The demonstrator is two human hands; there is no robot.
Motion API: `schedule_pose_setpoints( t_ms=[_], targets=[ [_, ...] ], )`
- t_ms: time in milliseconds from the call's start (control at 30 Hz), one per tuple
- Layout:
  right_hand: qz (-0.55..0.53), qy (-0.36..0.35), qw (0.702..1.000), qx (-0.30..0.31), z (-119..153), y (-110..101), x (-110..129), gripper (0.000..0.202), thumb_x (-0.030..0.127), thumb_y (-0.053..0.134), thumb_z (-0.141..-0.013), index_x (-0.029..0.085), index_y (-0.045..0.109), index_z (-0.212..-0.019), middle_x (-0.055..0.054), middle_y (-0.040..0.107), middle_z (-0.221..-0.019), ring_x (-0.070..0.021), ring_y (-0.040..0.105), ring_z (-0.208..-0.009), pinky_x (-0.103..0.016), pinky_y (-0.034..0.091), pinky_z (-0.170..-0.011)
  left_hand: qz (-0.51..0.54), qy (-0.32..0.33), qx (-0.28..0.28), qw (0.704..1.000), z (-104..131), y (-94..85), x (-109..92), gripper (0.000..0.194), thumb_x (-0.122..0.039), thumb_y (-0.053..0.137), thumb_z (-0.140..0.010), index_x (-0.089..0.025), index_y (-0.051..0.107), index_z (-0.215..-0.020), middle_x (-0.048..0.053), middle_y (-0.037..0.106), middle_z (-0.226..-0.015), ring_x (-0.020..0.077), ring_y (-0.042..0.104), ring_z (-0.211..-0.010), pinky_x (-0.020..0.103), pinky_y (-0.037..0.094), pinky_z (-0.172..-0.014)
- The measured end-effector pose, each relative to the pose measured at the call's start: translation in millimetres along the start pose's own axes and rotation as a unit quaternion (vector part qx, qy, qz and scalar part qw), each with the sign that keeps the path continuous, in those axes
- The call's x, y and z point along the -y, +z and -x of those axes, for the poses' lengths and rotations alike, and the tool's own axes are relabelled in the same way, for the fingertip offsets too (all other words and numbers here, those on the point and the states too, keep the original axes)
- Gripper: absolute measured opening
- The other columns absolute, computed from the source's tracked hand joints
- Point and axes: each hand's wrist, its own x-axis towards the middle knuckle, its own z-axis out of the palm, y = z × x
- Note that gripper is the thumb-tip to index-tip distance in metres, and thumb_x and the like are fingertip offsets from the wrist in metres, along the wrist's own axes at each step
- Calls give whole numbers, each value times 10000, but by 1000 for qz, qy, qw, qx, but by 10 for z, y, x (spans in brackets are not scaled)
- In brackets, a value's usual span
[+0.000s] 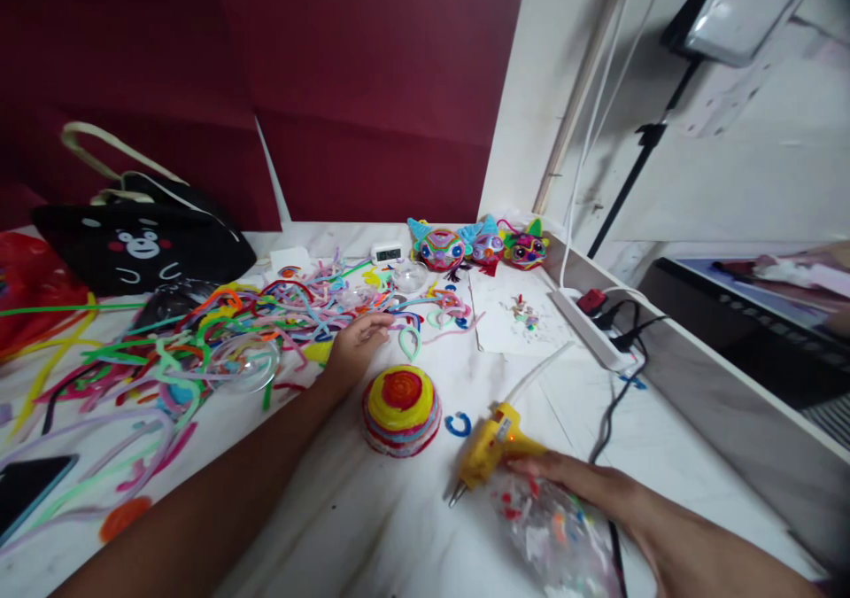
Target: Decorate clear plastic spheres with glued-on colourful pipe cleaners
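Yellow hot-glue gun (483, 453), lower right of centre, has the right hand (577, 477) at its handle (529, 445), just above a clear plastic bag (558, 540); whether it clamps either, I cannot tell. Mid-frame, the left hand (353, 350) curls loosely, its hold unclear, beside pipe cleaners (312, 295). Between the hands sits a striped dome (402, 414).

My bare left forearm (226, 483) slants up from the lower left, and my left hand (355, 348) sits farthest forward, fingers loosely bent and pointing rightward. My right forearm (723, 540) comes in from the lower right; my right hand (584, 478) reaches leftward, nearer me, its fingers blurred and partly hidden.
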Motion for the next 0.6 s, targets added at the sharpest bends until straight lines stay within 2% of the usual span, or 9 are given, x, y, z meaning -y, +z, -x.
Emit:
schedule_pose_setpoints(
  t_ms=[133, 300, 433, 533, 600],
  targets=[
    [35, -15, 999, -28, -2, -24, -32, 1007, 520, 796, -680, 398, 270, -1530, -83, 423, -1539, -389, 465, -1355, -531, 438, -1071, 15, -25, 27, 999, 51, 27, -149, 345, -419, 717, -724, -155, 723, -947, 99, 729, -1037, 272, 658, -1011, 423, 528, -913],
    [36, 3, 998, -42, -45, -97, -1, 1021, 543, 815, -638, 344, 343, -1521, -118, 466, -1508, -387, 526, -1306, -503, 471, -1058, 26, -43, 87, 995, 103, 22, -483, 364, -452, 721, -742, -164, 735, -965, 111, 735, -1069, 288, 657, -1051, 423, 516, -933],
    [44, 20, 997, -64, -123, -198, -6, 995, 509, 816, -634, 255, 401, -1502, -160, 484, -1485, -402, 523, -1301, -517, 458, -1067, 6, -40, 162, 986, 112, -24, -729, 407, -459, 794, -671, -177, 765, -964, 118, 732, -1100, 312, 647, -1091, 414, 488, -976],
    [41, 9, 996, -85, -201, -282, -49, 950, 491, 802, -658, 228, 420, -1486, -162, 488, -1482, -389, 529, -1297, -504, 461, -1066, -56, -32, 247, 967, 150, -89, -830, 477, -433, 812, -658, -224, 743, -1081, 104, 700, -1196, 327, 619, -1166, 408, 485, -979],
    [35, -2, 994, -101, -247, -328, -101, 907, 483, 790, -681, 220, 435, -1473, -157, 491, -1481, -374, 528, -1303, -487, 455, -1077, -129, -20, 283, 950, 221, -139, -850, 589, -394, 843, -624, -258, 704, -1180, 98, 665, -1279, 348, 604, -1193, 417, 481, -984]
  ],
)
